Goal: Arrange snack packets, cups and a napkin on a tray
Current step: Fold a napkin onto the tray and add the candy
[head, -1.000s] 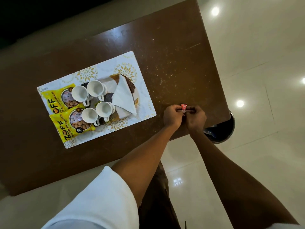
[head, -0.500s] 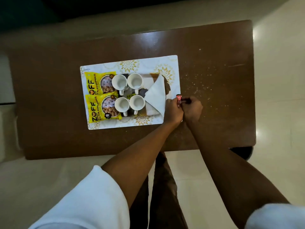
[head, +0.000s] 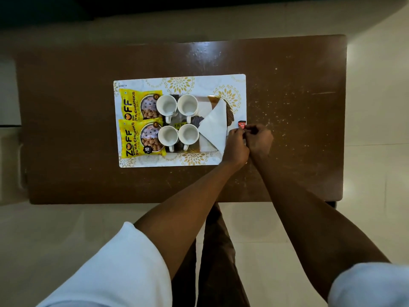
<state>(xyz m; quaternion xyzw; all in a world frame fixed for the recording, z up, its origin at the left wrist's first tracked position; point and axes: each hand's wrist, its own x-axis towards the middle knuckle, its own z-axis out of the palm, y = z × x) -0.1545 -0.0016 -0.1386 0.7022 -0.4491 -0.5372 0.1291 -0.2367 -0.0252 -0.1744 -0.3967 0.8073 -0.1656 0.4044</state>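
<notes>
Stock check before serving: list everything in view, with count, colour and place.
table: one, dark brown, fills the view
placemat: one, white with gold flowers, mid-table
tray: one, brown patterned, on the placemat, mostly covered
snack packets: two, yellow, at the tray's left end
cups: four, white, empty, two rows of two, mid-tray
napkin: one, white, folded, at the tray's right end
small sachet: one, red, pinched between both hands
left hand: by the placemat's right edge
right hand: beside the left

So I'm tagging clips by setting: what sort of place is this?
Probably a home or guest room: a brown wooden table on glossy pale floor tiles, with four white ceramic cups laid out for serving.
</notes>
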